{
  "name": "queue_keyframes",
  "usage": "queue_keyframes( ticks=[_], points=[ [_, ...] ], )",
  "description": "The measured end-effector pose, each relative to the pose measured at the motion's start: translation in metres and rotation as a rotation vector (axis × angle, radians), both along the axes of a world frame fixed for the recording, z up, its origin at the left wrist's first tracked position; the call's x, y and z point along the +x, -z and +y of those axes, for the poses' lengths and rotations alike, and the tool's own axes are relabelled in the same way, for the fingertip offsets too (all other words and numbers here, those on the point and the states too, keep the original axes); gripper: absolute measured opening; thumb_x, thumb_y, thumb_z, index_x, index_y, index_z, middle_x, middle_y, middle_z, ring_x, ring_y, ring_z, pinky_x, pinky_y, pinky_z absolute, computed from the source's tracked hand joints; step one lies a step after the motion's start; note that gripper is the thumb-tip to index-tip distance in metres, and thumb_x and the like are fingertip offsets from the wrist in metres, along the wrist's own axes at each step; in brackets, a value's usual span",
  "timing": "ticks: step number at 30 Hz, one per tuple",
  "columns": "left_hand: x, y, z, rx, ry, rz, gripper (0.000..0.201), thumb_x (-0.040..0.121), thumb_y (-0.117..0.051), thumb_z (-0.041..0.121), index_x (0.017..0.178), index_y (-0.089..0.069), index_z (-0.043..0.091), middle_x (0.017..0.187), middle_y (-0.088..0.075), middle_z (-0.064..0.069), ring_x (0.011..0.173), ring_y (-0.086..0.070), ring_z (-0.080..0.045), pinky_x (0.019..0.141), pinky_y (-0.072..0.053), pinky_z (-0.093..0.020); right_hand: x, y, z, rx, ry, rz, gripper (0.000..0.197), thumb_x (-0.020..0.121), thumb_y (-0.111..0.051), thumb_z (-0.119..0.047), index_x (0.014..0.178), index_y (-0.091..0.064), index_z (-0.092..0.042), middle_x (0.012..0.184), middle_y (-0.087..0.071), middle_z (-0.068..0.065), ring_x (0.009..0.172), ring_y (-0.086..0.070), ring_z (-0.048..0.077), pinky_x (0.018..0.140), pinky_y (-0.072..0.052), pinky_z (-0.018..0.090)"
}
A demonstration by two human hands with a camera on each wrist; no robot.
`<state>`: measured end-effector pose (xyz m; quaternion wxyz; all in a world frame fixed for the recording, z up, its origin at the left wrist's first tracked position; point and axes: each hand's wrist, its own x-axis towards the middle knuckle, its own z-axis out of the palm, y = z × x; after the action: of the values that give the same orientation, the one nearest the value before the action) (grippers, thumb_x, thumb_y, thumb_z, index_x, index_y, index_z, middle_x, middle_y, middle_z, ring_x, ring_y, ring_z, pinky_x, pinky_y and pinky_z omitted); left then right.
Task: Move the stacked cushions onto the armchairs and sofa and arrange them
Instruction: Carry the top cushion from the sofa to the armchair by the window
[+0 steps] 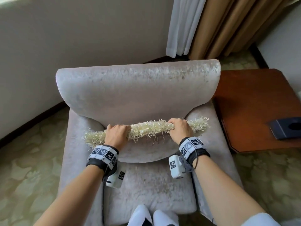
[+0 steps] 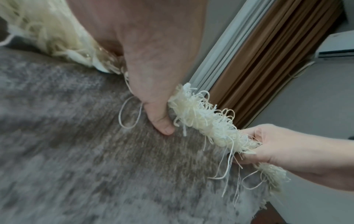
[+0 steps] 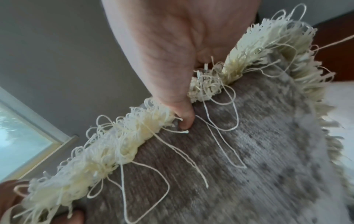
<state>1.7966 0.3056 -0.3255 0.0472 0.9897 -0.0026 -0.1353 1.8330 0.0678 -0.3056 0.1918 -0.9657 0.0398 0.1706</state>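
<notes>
A grey velvet cushion [image 1: 141, 149] with a cream fringe [image 1: 146, 129] stands upright over the seat of a grey armchair [image 1: 138, 88], in front of its backrest. My left hand [image 1: 116, 132] grips the fringed top edge left of the middle. My right hand [image 1: 180, 128] grips the same edge nearer the right corner. In the left wrist view my left hand [image 2: 153, 91] has its thumb down on the cushion's grey face [image 2: 95, 136], and my right hand [image 2: 277, 147] pinches the fringe [image 2: 206, 121]. The right wrist view has my right hand [image 3: 172, 60] curled over the fringe [image 3: 114, 144]. The cushion's lower edge is hidden.
A brown wooden side table [image 1: 254, 103] stands right of the armchair with a dark blue item [image 1: 286, 128] on it. White and tan curtains [image 1: 219, 25] hang behind. A grey wall runs along the left. Patterned green carpet surrounds the chair. My white shoes [image 1: 151, 216] touch the chair's front.
</notes>
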Motion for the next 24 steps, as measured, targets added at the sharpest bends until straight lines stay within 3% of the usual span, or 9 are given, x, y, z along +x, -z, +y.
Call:
queue_keyframes(
  ticks=[5,10,13,15,17,19,21,24],
  points=[
    [0.025,0.019,0.005,-0.053,0.006,-0.047,0.028,0.064,-0.060,0.000,0.060,-0.039,0.019,0.068,-0.063,0.002,0.072,-0.061,-0.025,0.067,-0.030,-0.034,0.020,0.021,0.000,-0.020,0.000,-0.039,0.047,0.083,-0.056,-0.001,0.116,-0.066,-0.033,0.099,-0.073,0.007,0.085,-0.066,0.030,0.065,-0.051,0.029],
    [0.059,0.008,0.011,-0.067,-0.003,-0.125,0.028,0.069,-0.058,-0.001,0.063,-0.041,0.020,0.069,-0.063,0.003,0.070,-0.060,-0.025,0.073,-0.033,-0.036,0.055,0.019,0.003,0.000,0.011,-0.176,0.044,0.084,-0.060,-0.002,0.120,-0.067,-0.027,0.101,-0.071,0.008,0.087,-0.064,0.027,0.065,-0.040,0.025],
    [0.065,0.015,0.010,-0.022,-0.003,-0.149,0.020,0.079,-0.070,0.024,0.083,-0.050,0.021,0.090,-0.065,0.004,0.085,-0.060,-0.023,0.076,-0.033,-0.037,0.063,0.028,0.003,0.035,0.012,-0.169,0.034,0.086,-0.060,-0.005,0.113,-0.067,-0.025,0.093,-0.072,0.007,0.081,-0.064,0.026,0.061,-0.040,0.025],
    [0.063,0.026,0.008,-0.013,-0.013,-0.146,0.026,0.085,-0.063,0.033,0.103,-0.051,0.019,0.105,-0.061,0.000,0.096,-0.058,-0.025,0.082,-0.037,-0.039,0.064,0.039,-0.001,0.090,0.024,-0.169,0.026,0.089,-0.061,-0.012,0.111,-0.064,-0.026,0.102,-0.072,0.004,0.087,-0.065,0.026,0.065,-0.049,0.030],
    [0.057,0.035,0.004,-0.083,-0.019,-0.149,0.036,0.089,-0.056,0.025,0.122,-0.045,0.017,0.127,-0.052,-0.006,0.117,-0.051,-0.028,0.093,-0.040,-0.045,0.060,0.049,-0.008,0.171,0.014,-0.155,0.033,0.090,-0.062,-0.013,0.121,-0.059,-0.023,0.123,-0.065,0.002,0.104,-0.063,0.024,0.082,-0.051,0.032],
    [0.049,0.042,0.001,-0.130,-0.023,-0.139,0.063,0.085,-0.053,0.015,0.144,-0.029,0.016,0.154,-0.026,-0.009,0.143,-0.024,-0.029,0.110,-0.032,-0.050,0.052,0.058,-0.014,0.220,-0.024,-0.117,0.046,0.090,-0.062,-0.009,0.133,-0.051,-0.018,0.140,-0.052,0.002,0.120,-0.055,0.022,0.093,-0.042,0.027],
    [0.037,0.048,-0.004,-0.149,-0.025,-0.097,0.081,0.083,-0.052,0.011,0.152,-0.011,0.019,0.161,-0.003,-0.006,0.148,0.000,-0.025,0.117,-0.019,-0.051,0.041,0.067,-0.018,0.235,-0.045,-0.089,0.053,0.090,-0.063,-0.010,0.139,-0.045,-0.015,0.148,-0.042,0.002,0.130,-0.047,0.022,0.103,-0.037,0.030],
    [0.014,0.060,-0.017,-0.165,0.027,0.003,0.081,0.089,-0.054,0.020,0.153,-0.004,0.021,0.159,0.010,-0.001,0.147,0.008,-0.023,0.118,-0.015,-0.053,0.026,0.081,-0.019,0.253,-0.095,-0.025,0.057,0.092,-0.061,-0.022,0.144,-0.038,-0.018,0.154,-0.033,0.001,0.138,-0.038,0.022,0.113,-0.034,0.042]
  ],
)
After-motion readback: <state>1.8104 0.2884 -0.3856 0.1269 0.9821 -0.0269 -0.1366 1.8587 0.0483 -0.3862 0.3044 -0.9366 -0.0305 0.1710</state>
